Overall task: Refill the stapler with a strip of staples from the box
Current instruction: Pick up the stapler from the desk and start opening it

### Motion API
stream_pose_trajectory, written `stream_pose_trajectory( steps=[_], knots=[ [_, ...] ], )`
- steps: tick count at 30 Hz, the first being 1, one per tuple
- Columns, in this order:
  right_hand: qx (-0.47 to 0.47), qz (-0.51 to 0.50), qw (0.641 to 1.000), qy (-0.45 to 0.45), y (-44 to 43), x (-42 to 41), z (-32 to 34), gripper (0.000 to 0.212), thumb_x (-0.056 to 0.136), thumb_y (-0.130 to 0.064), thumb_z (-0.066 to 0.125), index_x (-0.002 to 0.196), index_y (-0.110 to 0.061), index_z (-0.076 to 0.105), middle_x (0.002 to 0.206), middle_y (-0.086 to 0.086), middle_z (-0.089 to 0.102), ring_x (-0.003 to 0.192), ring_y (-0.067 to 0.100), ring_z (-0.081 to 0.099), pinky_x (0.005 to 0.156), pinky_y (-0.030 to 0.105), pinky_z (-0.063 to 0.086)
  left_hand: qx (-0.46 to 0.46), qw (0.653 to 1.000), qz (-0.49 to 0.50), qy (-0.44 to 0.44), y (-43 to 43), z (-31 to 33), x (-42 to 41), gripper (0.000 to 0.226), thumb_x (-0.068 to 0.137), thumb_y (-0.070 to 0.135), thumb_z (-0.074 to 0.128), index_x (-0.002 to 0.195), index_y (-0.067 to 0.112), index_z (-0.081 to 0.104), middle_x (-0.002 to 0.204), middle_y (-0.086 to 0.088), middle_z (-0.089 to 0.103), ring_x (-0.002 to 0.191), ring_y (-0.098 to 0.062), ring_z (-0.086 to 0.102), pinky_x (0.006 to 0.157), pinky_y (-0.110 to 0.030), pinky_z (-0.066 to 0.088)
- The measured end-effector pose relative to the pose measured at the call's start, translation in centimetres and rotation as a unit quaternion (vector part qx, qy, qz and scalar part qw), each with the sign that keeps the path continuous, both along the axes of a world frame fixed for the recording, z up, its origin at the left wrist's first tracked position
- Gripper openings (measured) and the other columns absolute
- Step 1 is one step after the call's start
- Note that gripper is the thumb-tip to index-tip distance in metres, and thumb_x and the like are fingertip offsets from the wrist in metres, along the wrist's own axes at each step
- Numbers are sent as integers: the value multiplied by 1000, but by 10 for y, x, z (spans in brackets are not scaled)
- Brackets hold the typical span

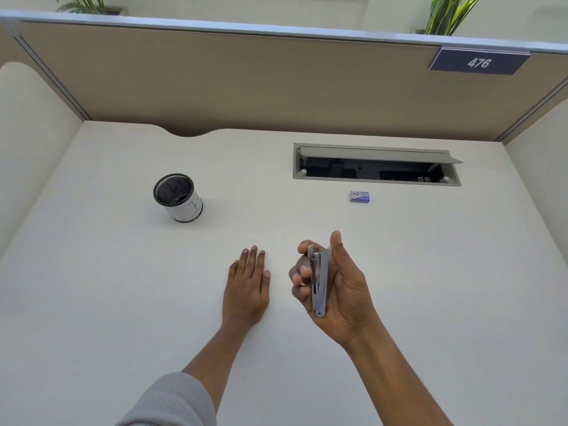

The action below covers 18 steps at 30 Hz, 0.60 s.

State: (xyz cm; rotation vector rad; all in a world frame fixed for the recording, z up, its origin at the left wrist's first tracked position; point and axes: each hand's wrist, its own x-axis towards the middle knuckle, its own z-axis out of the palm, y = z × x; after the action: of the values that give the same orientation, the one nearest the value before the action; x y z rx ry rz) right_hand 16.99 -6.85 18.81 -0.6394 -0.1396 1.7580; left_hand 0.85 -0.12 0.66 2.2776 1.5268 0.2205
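Step in hand looks like getting the stapler open; no staples fetched yet. Right hand is wrapped around the stapler, held above the desk, long axis running near-to-far, head end pointing away from the person. Left hand lies flat, fingers spread, holding nothing. Staple box sits closed, well apart, near the cable tray. Next: open the stapler's top, then reach for the box.
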Motion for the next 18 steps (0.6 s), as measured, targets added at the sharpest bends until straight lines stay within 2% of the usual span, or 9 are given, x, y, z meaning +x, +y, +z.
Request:
stream_pose_trajectory(
  steps=[2, 3, 5, 7, 9, 11, 13, 15, 18],
  knots=[
    [11, -5, 1000, 0, -1, 3, 2, 58, 95, -58, 56, 108, -3, 71, 90, 14, 71, 94, 30, 70, 87, 41, 60, -53, 995, 49, -76, 4, 14, 9, 49, 108, 20, 41, 155, 7, 43, 166, -12, 35, 156, -30, 26, 127, -45, 19],
    [11, -14, 1000, -6, -2, 4, 2, 59, 95, -58, 57, 110, -2, 71, 99, 17, 72, 108, 34, 68, 101, 47, 54, -93, 982, 94, -138, 6, 28, 15, 44, 106, 18, 46, 147, 5, 52, 158, -14, 48, 150, -32, 37, 123, -47, 28],
    [1, -32, 999, -31, -4, 8, 3, 59, 90, -58, 64, 109, -3, 73, 118, 19, 70, 132, 38, 57, 119, 53, 37, -130, 932, 194, -277, 5, 64, 26, 28, 105, 20, 53, 125, 10, 68, 125, -8, 74, 122, -27, 65, 103, -43, 51],
    [-4, -37, 997, -64, -4, 11, 6, 59, 86, -63, 67, 107, -9, 75, 136, 15, 66, 143, 34, 48, 125, 53, 25, -121, 886, 232, -383, -3, 106, 32, 19, 104, 27, 56, 104, 16, 72, 92, 4, 77, 89, -16, 73, 81, -36, 60],
    [-4, -28, 995, -98, -5, 13, 9, 59, 88, -68, 57, 104, -15, 77, 146, 8, 61, 144, 26, 48, 127, 51, 18, -124, 864, 189, -449, -15, 144, 34, 25, 102, 36, 55, 92, 19, 72, 75, 3, 72, 67, -14, 67, 64, -32, 59],
    [1, -23, 994, -104, -6, 14, 12, 63, 93, -69, 45, 105, -17, 78, 148, 6, 59, 144, 24, 48, 126, 51, 18, -173, 845, 116, -492, -27, 175, 33, 32, 101, 41, 54, 89, 18, 73, 72, -1, 71, 62, -17, 65, 57, -31, 57],
    [20, -14, 996, -87, -8, 14, 15, 67, 96, -67, 40, 111, -14, 77, 147, 8, 60, 140, 27, 54, 120, 53, 35, -238, 837, 52, -491, -39, 198, 35, 33, 99, 44, 58, 94, 17, 77, 80, -2, 77, 70, -19, 73, 62, -33, 61],
    [25, -6, 996, -80, -12, 10, 20, 69, 97, -67, 36, 113, -13, 76, 146, 6, 62, 136, 26, 58, 102, 49, 54, -279, 836, 26, -473, -50, 211, 37, 30, 94, 44, 66, 105, 20, 80, 95, -2, 81, 89, -23, 77, 79, -42, 65],
    [25, -11, 993, -114, -20, 7, 25, 69, 95, -67, 37, 118, -13, 74, 146, 4, 61, 134, 26, 59, 91, 48, 59, -301, 820, 40, -485, -59, 218, 35, 25, 92, 34, 74, 113, 21, 80, 102, -2, 81, 99, -26, 77, 88, -50, 63]
  ],
)
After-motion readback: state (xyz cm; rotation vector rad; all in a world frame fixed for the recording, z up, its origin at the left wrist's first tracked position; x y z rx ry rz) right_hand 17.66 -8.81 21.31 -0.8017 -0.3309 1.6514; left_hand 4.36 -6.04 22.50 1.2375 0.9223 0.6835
